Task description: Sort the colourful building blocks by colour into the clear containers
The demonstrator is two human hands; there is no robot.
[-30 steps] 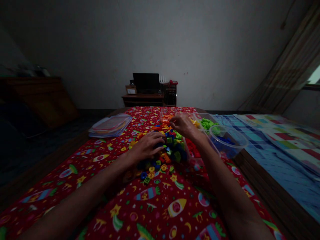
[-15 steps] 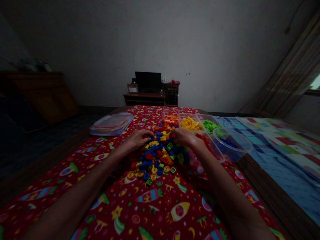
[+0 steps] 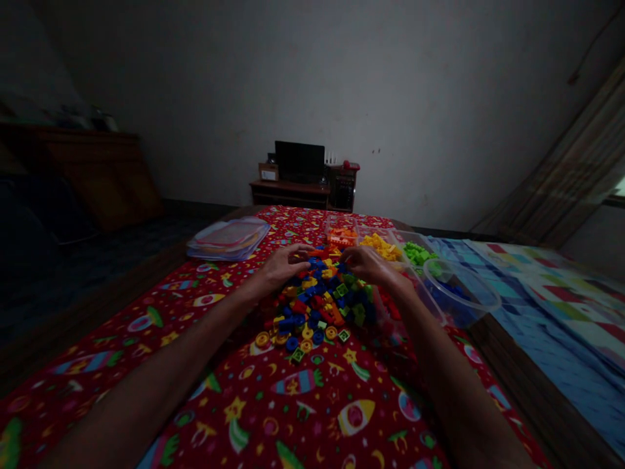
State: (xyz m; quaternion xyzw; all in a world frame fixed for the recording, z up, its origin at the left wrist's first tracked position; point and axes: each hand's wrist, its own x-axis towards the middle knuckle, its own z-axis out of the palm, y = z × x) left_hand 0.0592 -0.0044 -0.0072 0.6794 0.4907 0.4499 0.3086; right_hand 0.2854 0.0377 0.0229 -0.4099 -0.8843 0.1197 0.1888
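A heap of small plastic bricks [image 3: 317, 306] in blue, red, yellow, orange and green lies on a red patterned cloth [image 3: 312, 404]. My left hand [image 3: 283, 266] rests on the far left side of the heap, fingers curled over bricks. My right hand [image 3: 367, 264] lies on the far right side, fingers bent down into the pile. Whether either hand pinches a brick is hidden in the dim light. Clear tubs beyond hold sorted orange bricks [image 3: 342, 236], yellow bricks [image 3: 379, 245] and green bricks [image 3: 418, 253].
A round clear tub with blue bricks [image 3: 461, 293] stands at the right, by the table's edge. A stack of clear lids [image 3: 228, 238] lies at the far left. A checked bedcover [image 3: 551, 293] is to the right; a low desk with a monitor [image 3: 299, 163] stands by the wall.
My left hand has moved from the near middle of the heap up to its far left side. My right hand came down from the tubs onto the heap. The view shifted slightly.
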